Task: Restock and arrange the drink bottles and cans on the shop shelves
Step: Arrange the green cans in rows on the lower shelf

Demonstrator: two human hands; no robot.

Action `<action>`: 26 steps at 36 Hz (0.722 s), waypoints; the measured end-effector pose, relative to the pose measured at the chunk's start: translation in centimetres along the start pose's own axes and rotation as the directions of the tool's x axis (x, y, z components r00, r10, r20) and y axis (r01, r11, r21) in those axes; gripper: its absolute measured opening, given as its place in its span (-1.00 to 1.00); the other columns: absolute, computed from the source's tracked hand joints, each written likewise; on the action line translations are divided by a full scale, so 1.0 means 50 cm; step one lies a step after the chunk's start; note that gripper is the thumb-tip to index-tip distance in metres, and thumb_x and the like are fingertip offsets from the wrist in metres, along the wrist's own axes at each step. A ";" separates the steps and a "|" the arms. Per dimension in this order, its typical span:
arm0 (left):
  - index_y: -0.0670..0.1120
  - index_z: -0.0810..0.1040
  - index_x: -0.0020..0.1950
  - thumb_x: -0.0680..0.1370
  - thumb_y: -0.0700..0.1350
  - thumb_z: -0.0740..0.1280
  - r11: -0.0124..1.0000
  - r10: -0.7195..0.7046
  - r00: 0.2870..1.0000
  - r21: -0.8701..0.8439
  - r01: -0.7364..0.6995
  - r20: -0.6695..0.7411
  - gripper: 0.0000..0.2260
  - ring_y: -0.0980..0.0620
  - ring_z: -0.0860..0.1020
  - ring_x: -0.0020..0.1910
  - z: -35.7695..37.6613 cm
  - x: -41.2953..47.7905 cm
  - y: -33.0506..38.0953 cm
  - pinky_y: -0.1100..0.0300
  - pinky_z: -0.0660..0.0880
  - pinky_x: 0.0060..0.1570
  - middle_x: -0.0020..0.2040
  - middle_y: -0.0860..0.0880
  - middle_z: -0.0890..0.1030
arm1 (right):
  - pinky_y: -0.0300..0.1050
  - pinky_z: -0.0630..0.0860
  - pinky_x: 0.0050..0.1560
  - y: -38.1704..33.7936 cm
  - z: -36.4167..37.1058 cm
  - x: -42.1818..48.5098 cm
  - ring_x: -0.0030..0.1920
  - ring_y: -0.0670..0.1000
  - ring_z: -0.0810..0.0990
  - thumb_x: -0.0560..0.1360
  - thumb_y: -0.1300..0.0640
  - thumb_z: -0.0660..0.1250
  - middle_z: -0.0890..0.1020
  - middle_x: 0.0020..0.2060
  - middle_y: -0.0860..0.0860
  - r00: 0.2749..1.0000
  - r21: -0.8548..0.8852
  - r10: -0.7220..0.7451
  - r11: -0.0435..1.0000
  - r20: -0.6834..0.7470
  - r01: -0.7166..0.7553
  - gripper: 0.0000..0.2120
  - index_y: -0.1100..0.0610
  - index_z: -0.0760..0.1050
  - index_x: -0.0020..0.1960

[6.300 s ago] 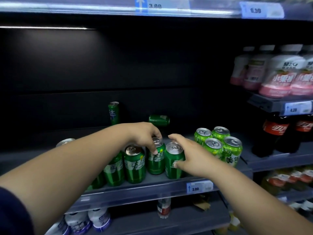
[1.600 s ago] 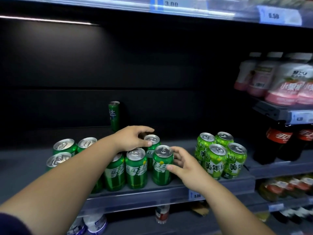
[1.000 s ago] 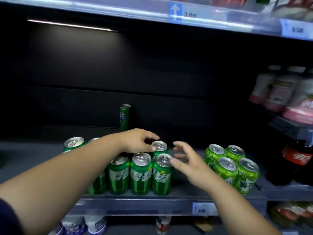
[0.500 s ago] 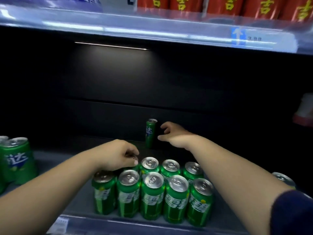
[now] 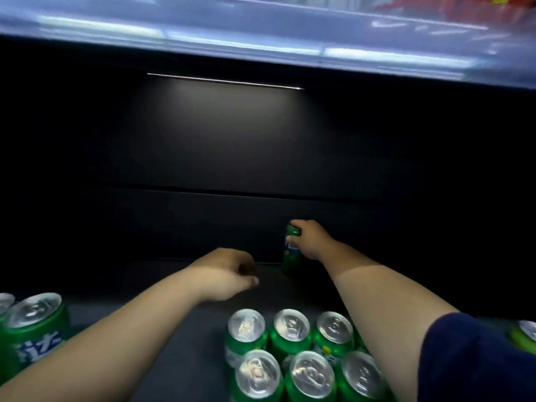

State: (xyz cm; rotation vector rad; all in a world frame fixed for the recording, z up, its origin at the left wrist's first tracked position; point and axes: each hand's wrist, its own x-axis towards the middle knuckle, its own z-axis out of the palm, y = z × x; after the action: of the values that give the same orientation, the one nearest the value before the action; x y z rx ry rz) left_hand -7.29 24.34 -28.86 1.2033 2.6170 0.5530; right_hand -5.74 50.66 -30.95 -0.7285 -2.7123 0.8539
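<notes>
To the left of both hands a short green can (image 5: 34,329) stands near the shelf front, and the left hand (image 5: 229,274) hovers above the bare shelf floor (image 5: 185,329) with fingers loosely curled, holding nothing. Below and between the hands sits the block of green cans (image 5: 293,352), upright and touching. Furthest right and deepest, the right hand (image 5: 311,240) is wrapped around the upper part of the slim green can (image 5: 291,253), which stands upright at the back wall; this hand is plainly the one placed to draw it forward.

Six dark green cans (image 5: 290,329) cluster at six o'clock, one slim can (image 5: 291,256) at twelve, perhaps two more cans (image 5: 34,329) at nine.
</notes>
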 end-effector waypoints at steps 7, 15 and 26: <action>0.11 0.61 0.16 0.48 0.15 0.42 1.000 -0.011 1.000 -0.019 0.010 -0.024 -0.72 0.09 0.60 0.07 -0.047 -0.031 -0.059 0.18 0.53 0.14 0.08 0.11 0.65 | -0.12 0.49 0.18 -0.014 0.026 -0.048 0.15 0.17 0.60 0.48 0.19 0.48 0.55 0.17 0.14 0.974 -0.159 -0.184 0.974 -0.131 0.162 -0.63 0.05 0.62 0.27; 0.05 0.59 0.25 0.45 0.08 0.48 0.989 -0.127 0.961 0.048 0.143 -0.246 -0.62 0.07 0.61 0.04 -0.190 -0.224 -0.160 0.16 0.54 0.13 0.12 0.07 0.66 | -0.20 0.41 0.15 -0.158 0.056 -0.176 0.14 0.02 0.59 0.45 0.28 0.49 0.60 0.05 -0.03 0.883 -0.122 -0.463 0.883 -0.072 0.453 -0.68 0.03 0.68 0.16; 0.10 0.52 0.35 0.36 0.19 0.51 0.875 -0.201 0.949 0.392 0.285 -0.242 -0.42 -0.04 0.51 0.22 -0.181 -0.497 -0.258 0.10 0.46 0.20 0.25 0.02 0.54 | -0.29 0.58 0.03 -0.329 0.120 -0.432 -0.06 -0.19 0.64 0.47 0.37 0.45 0.70 -0.01 -0.12 0.808 0.403 -0.589 0.742 0.009 0.536 -0.65 -0.11 0.63 -0.04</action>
State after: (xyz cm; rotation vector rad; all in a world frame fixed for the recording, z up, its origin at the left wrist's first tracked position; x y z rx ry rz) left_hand -3.12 -4.56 -25.26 0.9268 3.1075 0.0506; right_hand 4.28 25.00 -27.23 0.2490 -2.5044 1.2338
